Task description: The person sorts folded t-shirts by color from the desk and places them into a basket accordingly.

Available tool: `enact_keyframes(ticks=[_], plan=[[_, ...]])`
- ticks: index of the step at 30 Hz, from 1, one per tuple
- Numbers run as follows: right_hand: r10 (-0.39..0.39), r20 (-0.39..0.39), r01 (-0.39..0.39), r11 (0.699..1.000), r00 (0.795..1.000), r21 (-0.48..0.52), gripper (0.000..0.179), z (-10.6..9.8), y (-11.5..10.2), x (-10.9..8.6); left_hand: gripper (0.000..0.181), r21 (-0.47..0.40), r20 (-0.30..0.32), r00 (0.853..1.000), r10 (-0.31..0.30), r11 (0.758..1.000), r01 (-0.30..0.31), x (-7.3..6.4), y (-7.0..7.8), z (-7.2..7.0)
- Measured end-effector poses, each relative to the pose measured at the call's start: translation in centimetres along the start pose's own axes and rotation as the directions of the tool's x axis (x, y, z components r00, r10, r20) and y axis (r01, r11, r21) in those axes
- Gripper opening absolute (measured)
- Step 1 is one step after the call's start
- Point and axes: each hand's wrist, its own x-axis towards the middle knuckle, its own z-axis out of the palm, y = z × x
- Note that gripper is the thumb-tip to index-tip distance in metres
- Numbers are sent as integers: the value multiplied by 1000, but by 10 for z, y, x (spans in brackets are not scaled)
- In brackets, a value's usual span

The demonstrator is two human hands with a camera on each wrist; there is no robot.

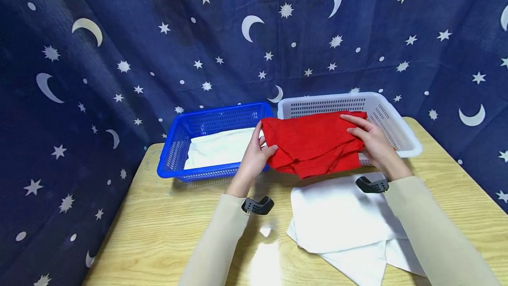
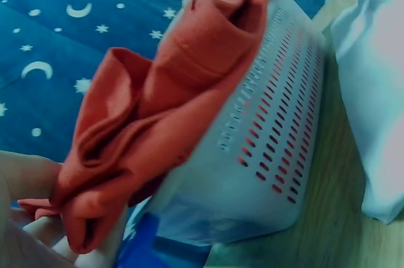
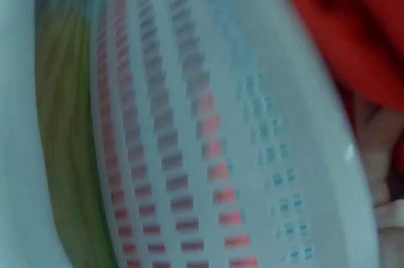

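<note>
A folded red cloth (image 1: 313, 142) is held level between my two hands, over the near side of the white basket (image 1: 381, 96). My left hand (image 1: 254, 156) pinches its left end, thumb on one side and fingers on the other, as the left wrist view also shows. At the opposite end, my right hand (image 1: 375, 144) grips the cloth with the fingers lying over its top. Loose folds (image 2: 126, 135) hang along the cloth's lower edge. Most of the white basket's inside is hidden behind the cloth, but red shows through the slots (image 3: 164, 173) of its wall.
Left of the white basket stands a blue basket (image 1: 168, 156) with a folded white cloth (image 1: 222, 147) in it. More white cloth (image 1: 345, 215) lies on the wooden table (image 1: 166, 233), under my right forearm. A blue curtain with moons and stars (image 1: 222, 34) hangs behind.
</note>
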Motion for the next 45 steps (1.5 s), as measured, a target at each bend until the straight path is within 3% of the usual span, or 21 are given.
enact_keyframes(ticks=[5, 9, 11, 15, 19, 23, 26, 29, 30, 32, 34, 37, 39, 41, 45], plan=[[-96, -34, 90, 986, 995, -138, 37, -16, 3, 3, 79, 66, 19, 997, 75, 995, -76, 14, -1, 13], [-93, -103, 63, 962, 990, -265, 36, -23, -1, 8, 70, 177, 46, 989, 140, 973, -146, 34, -15, 17], [-69, -136, 25, 954, 988, -298, 36, -25, -3, 10, 61, 274, 63, 988, 142, 949, -154, 43, -22, 17], [-34, -200, -43, 929, 979, -368, 35, -28, -2, 13, 46, 461, 77, 990, 117, 876, -139, 55, -29, 17], [-69, -238, -40, 905, 969, -424, 35, -31, -2, 14, 46, 524, 76, 989, 126, 839, -148, 64, -30, 20], [-81, -252, -18, 931, 964, -365, 35, -30, -1, 16, 49, 580, 73, 989, 130, 801, -148, 72, -32, 22], [-91, -276, -19, 928, 957, -371, 35, -30, -1, 17, 50, 628, 86, 990, 110, 765, -139, 74, -32, 24], [-114, -300, -34, 894, 947, -446, 35, -30, 0, 17, 52, 670, 120, 988, 97, 726, -152, 74, -32, 27], [-119, -309, -42, 882, 944, -469, 35, -30, 0, 16, 52, 688, 135, 986, 95, 708, -162, 73, -31, 28], [-114, -316, -61, 868, 942, -492, 35, -30, 0, 16, 53, 744, 172, 979, 111, 636, -203, 74, -31, 30], [-100, -325, -80, 865, 940, -496, 36, -30, 1, 16, 53, 813, 205, 972, 113, 534, -233, 74, -32, 31], [-66, -329, -109, 868, 942, -485, 36, -29, 2, 17, 54, 902, 245, 965, 98, 341, -264, 74, -33, 33], [-39, -322, -126, 870, 946, -476, 36, -29, 3, 17, 54, 932, 249, 965, 77, 253, -260, 74, -34, 35], [-20, -315, -139, 868, 949, -476, 37, -28, 4, 18, 54, 945, 244, 968, 62, 209, -252, 73, -34, 36], [6, -311, -161, 866, 950, -473, 37, -28, 2, 17, 53, 952, 232, 972, 36, 195, -235, 72, -34, 38]])
